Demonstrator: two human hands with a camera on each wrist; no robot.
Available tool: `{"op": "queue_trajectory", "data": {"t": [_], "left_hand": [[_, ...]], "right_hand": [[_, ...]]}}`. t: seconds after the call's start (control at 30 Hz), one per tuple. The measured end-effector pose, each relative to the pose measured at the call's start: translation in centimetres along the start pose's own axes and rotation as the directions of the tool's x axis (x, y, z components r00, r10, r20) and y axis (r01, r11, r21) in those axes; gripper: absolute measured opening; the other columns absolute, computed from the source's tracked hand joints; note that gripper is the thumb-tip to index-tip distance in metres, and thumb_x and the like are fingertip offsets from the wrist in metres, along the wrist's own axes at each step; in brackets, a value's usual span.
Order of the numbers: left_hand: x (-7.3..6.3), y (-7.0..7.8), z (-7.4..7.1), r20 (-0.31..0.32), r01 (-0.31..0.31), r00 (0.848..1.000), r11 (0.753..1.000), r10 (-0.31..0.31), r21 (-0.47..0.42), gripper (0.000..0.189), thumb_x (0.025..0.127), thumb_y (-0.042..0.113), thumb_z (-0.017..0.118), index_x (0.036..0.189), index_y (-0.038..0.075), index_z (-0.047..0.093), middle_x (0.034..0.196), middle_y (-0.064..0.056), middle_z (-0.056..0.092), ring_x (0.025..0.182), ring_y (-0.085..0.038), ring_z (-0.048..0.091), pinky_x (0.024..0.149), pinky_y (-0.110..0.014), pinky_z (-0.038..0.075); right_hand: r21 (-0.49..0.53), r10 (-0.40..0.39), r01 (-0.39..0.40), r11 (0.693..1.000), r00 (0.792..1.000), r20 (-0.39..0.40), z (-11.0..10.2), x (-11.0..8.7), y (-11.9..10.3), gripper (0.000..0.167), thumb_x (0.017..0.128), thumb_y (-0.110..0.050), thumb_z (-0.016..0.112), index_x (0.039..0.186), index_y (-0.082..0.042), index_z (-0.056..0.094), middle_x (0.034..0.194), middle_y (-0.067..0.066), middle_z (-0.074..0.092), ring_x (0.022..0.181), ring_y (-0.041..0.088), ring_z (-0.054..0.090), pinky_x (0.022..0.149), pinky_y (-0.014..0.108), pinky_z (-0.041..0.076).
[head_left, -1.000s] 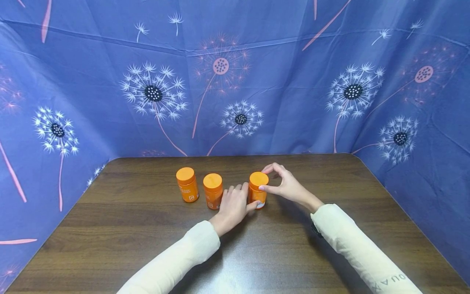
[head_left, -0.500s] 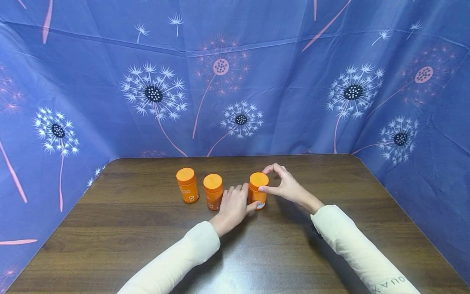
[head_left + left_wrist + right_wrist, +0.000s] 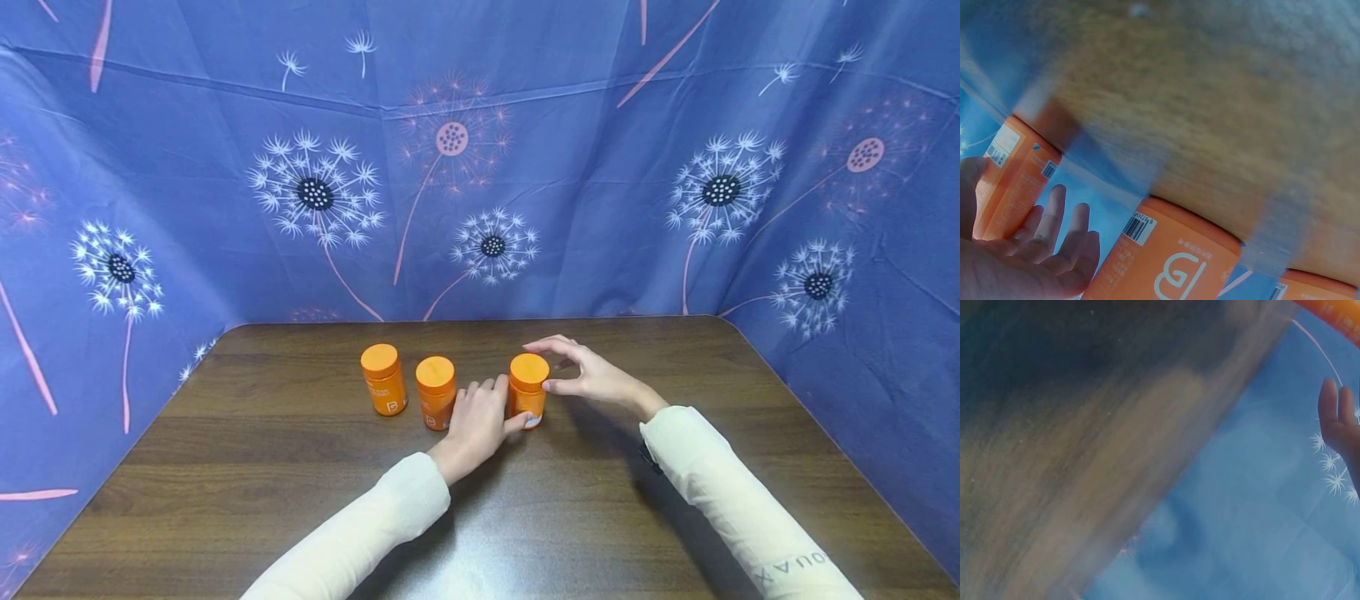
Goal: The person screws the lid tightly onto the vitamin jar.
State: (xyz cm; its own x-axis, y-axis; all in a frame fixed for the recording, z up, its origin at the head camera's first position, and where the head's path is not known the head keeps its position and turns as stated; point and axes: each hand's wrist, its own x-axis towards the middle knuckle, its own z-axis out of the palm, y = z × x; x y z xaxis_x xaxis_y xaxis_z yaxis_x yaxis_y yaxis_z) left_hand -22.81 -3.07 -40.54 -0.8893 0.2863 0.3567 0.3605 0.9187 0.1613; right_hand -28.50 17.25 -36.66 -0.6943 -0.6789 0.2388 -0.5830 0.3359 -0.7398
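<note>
Three orange bottles with orange screw lids stand upright on the brown wooden table. In the head view my left hand [image 3: 474,422] grips the lower body of the rightmost bottle [image 3: 527,406], thumb across its front. My right hand [image 3: 600,377] curves round that bottle's lid [image 3: 529,370], thumb at its right edge and fingers behind; how firmly they touch it cannot be made out. Just left of my left hand stands the middle bottle [image 3: 436,396]. The right wrist view catches only part of an orange bottle [image 3: 1338,315] and two raised fingers [image 3: 1329,406].
Farther left stands the third bottle [image 3: 384,383]. Behind the table [image 3: 262,442] and along its sides hangs a blue cloth [image 3: 570,208] with a dandelion print. Both white sleeves [image 3: 742,500] reach in from the front edge.
My right thumb has slid from the lid's front towards its right edge, and the fingers behind have moved left. My left hand and the bottles stay where they were.
</note>
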Motion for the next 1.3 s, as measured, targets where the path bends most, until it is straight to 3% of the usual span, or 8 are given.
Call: {"op": "queue_trajectory", "data": {"t": [0.23,0.43,0.6,0.77,1.07,1.3], "left_hand": [[0.0,0.0,0.0,0.006,0.004,1.000,1.000,-0.004,-0.007,0.052,0.076,0.056,0.063,0.100,0.011,0.054,0.081,-0.004,0.063,0.072,-0.022,0.056,0.066,-0.035,0.044],[0.0,-0.1,0.1,0.009,0.003,1.000,1.000,-0.003,-0.008,0.052,0.076,0.056,0.063,0.101,0.011,0.053,0.081,-0.004,0.063,0.072,-0.021,0.056,0.067,-0.034,0.044],[0.0,-0.1,0.1,0.016,0.008,1.000,1.000,-0.008,-0.011,0.052,0.077,0.056,0.063,0.102,0.011,0.054,0.082,-0.004,0.063,0.073,-0.022,0.056,0.067,-0.035,0.044],[0.0,-0.1,0.1,0.022,0.013,1.000,1.000,-0.012,-0.011,0.053,0.077,0.055,0.062,0.104,0.011,0.055,0.085,-0.004,0.064,0.074,-0.022,0.057,0.068,-0.035,0.045],[0.0,-0.1,0.1,0.009,0.007,1.000,1.000,-0.007,-0.001,0.052,0.077,0.056,0.062,0.103,0.011,0.055,0.083,-0.003,0.064,0.072,-0.021,0.057,0.067,-0.034,0.044],[0.0,-0.1,0.1,-0.007,-0.001,1.000,1.000,0.001,-0.002,0.051,0.076,0.055,0.063,0.099,0.011,0.055,0.077,-0.003,0.061,0.069,-0.021,0.055,0.064,-0.033,0.042]], "right_hand": [[0.030,-0.072,0.070,0.997,0.996,0.051,-0.4,0.4,0.2,0.049,0.084,-0.008,0.059,0.132,-0.011,0.046,0.133,0.011,0.048,0.125,0.025,0.038,0.100,0.056,0.028],[0.022,-0.059,0.058,0.998,0.997,0.049,-0.4,0.5,0.1,0.047,0.085,-0.007,0.058,0.131,-0.013,0.049,0.132,0.009,0.048,0.122,0.025,0.041,0.097,0.056,0.032],[-0.001,-0.038,0.038,0.999,0.999,0.030,-0.4,0.3,-0.9,0.045,0.085,-0.004,0.059,0.128,-0.005,0.050,0.129,0.013,0.050,0.121,0.029,0.041,0.096,0.058,0.031],[-0.009,-0.008,0.008,1.000,1.000,-0.005,-0.4,0.0,-2.6,0.042,0.083,-0.005,0.062,0.124,-0.001,0.052,0.126,0.017,0.051,0.119,0.033,0.042,0.094,0.059,0.033],[-0.048,0.019,-0.024,0.999,0.995,-0.096,0.5,0.1,0.1,0.040,0.080,-0.017,0.069,0.117,-0.012,0.054,0.121,0.006,0.053,0.115,0.027,0.044,0.089,0.047,0.037],[-0.035,0.018,-0.025,0.999,0.983,-0.183,1.5,0.2,-0.3,0.038,0.076,-0.010,0.073,0.107,-0.005,0.051,0.111,0.009,0.056,0.105,0.025,0.049,0.085,0.044,0.041]]}}
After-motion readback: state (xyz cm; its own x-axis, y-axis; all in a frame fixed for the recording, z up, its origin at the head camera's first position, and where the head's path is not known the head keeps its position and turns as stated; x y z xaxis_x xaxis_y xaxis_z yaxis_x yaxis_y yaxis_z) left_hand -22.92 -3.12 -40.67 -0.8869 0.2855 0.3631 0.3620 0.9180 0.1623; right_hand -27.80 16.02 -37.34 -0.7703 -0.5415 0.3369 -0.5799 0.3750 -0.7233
